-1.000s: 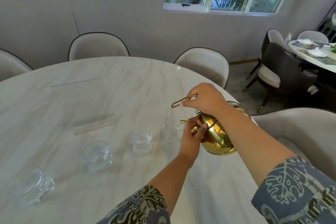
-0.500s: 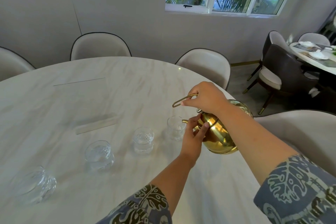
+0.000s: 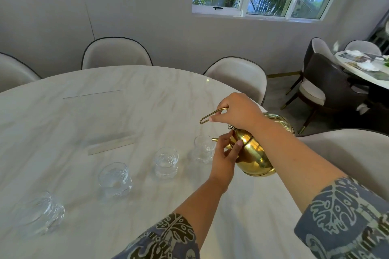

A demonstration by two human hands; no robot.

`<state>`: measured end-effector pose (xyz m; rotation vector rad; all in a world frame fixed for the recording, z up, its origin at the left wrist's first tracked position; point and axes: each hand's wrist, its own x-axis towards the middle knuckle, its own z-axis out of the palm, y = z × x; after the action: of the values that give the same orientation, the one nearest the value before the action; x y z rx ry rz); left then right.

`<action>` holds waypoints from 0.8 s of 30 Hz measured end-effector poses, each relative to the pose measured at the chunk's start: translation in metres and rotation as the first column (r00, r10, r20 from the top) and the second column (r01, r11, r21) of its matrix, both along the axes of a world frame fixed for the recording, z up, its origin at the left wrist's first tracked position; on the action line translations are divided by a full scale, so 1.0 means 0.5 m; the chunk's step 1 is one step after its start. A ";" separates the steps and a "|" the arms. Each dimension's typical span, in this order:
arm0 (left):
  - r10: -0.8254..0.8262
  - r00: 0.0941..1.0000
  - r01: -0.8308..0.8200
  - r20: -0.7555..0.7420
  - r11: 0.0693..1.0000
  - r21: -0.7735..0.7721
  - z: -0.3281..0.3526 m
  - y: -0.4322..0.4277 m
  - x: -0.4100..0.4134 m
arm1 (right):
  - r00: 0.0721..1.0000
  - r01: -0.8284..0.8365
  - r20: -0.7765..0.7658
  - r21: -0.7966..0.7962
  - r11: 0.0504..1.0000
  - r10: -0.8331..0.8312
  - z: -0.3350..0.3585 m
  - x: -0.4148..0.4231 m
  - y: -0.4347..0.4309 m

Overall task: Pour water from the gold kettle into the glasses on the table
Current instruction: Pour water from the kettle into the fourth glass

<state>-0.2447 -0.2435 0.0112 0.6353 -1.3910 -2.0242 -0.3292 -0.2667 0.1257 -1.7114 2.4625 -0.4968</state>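
Head: gold kettle (image 3: 254,153) over glass (image 3: 203,148)

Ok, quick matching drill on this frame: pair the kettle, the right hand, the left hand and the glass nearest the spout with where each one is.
Things:
1. kettle
2. right hand
3. left hand
4. glass nearest the spout

Places or states:
A. gripping the gold wire handle
B. standing on the table, just under the spout tip
C. tilted, held off the table
D. steadying the spout side of the pot

Pairs: 1-C, 2-A, 3-D, 4-B
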 end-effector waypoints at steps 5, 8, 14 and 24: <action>0.003 1.000 -0.003 0.000 1.000 0.004 0.005 0.000 -0.002 | 1.000 0.000 -0.009 0.002 1.000 0.000 0.003 -0.001 -0.001; 0.003 1.000 -0.003 0.003 1.000 0.006 0.008 0.001 -0.003 | 1.000 -0.003 -0.011 0.004 1.000 0.003 0.005 -0.001 -0.001; 0.006 1.000 -0.006 -0.005 1.000 0.004 0.007 0.001 -0.001 | 1.000 -0.004 -0.017 0.007 1.000 0.005 0.006 0.000 -0.002; 0.002 1.000 -0.002 -0.015 1.000 0.003 0.009 -0.002 -0.005 | 0.999 -0.017 -0.034 0.003 1.000 0.017 0.015 0.003 0.000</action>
<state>-0.2471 -0.2446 0.0155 0.6217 -1.3779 -2.0259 -0.3276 -0.2668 0.1333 -1.7528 2.4681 -0.4666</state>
